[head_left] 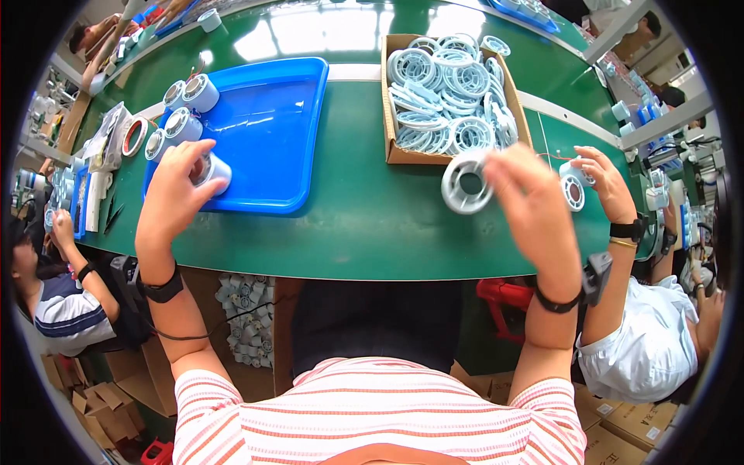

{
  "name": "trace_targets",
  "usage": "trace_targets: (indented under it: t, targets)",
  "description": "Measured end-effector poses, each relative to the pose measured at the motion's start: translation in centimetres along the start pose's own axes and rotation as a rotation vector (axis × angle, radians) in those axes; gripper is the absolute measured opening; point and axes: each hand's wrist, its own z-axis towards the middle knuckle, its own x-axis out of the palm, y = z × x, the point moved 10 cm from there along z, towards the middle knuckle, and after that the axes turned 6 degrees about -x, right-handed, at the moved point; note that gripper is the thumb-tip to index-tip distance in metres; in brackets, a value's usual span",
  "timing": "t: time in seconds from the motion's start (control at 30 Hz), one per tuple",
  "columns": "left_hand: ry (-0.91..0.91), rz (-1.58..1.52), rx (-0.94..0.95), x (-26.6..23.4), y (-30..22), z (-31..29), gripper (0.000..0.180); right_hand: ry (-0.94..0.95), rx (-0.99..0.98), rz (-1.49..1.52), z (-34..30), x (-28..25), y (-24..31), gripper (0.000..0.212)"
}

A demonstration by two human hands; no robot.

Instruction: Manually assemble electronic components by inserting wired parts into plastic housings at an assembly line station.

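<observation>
My left hand (172, 184) is closed around a short light-blue cylindrical housing (220, 177) at the near left corner of the blue tray (287, 200). Several similar cylinders with round metallic-looking insides, one of them a housing (201, 94), stand along the tray's left side. In front of the cardboard box (428, 157), my right hand (527, 190) grips a light-blue plastic ring (463, 195) by its right edge, with the fingers blurred by motion. The box is heaped with many such rings (465, 80). Whether the left-hand cylinder rests on the tray, I cannot tell.
At right, a co-worker's hand (604, 182) handles small blue cylinders (573, 194) close to my right forearm. A roll of tape (135, 137) and tweezers (114, 217) lie left of the tray. The green table's front edge (349, 277) runs before me; a bin of white parts (248, 318) sits below.
</observation>
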Motion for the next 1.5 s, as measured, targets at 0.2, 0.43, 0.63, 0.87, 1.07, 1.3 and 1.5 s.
trace_targets:
  t: [0.2, 0.43, 0.63, 0.87, 1.07, 1.3, 1.5]
  targets:
    - [-0.285, -0.076, 0.232, -0.7, -8.5, -1.8, 0.05, 0.116, 0.133, -0.306, -4.6, 3.9, -1.1, 0.024]
    - [-0.052, -0.216, 0.583, 5.6, -19.7, -6.7, 0.058, 0.281, -0.169, -0.012, -5.0, 5.1, 0.3, 0.046]
    - [-0.007, -0.231, 0.543, 7.1, -19.2, -6.7, 0.066, 0.222, -0.118, 0.001, -6.6, 5.3, -0.6, 0.057]
    - [0.018, -0.138, 0.629, 7.2, -20.1, -6.8, 0.06, 0.002, -0.07, 0.162, -7.0, 5.1, 0.1, 0.061]
    - [0.524, -0.764, 0.177, 14.7, -19.1, -6.9, 0.063, -0.112, -0.078, 0.188, -5.2, 5.8, 3.6, 0.064]
    - [0.828, -1.183, 0.029, 16.9, -19.8, -7.5, 0.07, -0.011, -0.05, 0.123, -4.7, 6.1, 3.6, 0.064]
    - [0.734, -1.134, 0.128, 16.6, -19.8, -7.2, 0.067, -0.014, 0.001, 0.101, -4.7, 6.1, 3.4, 0.066]
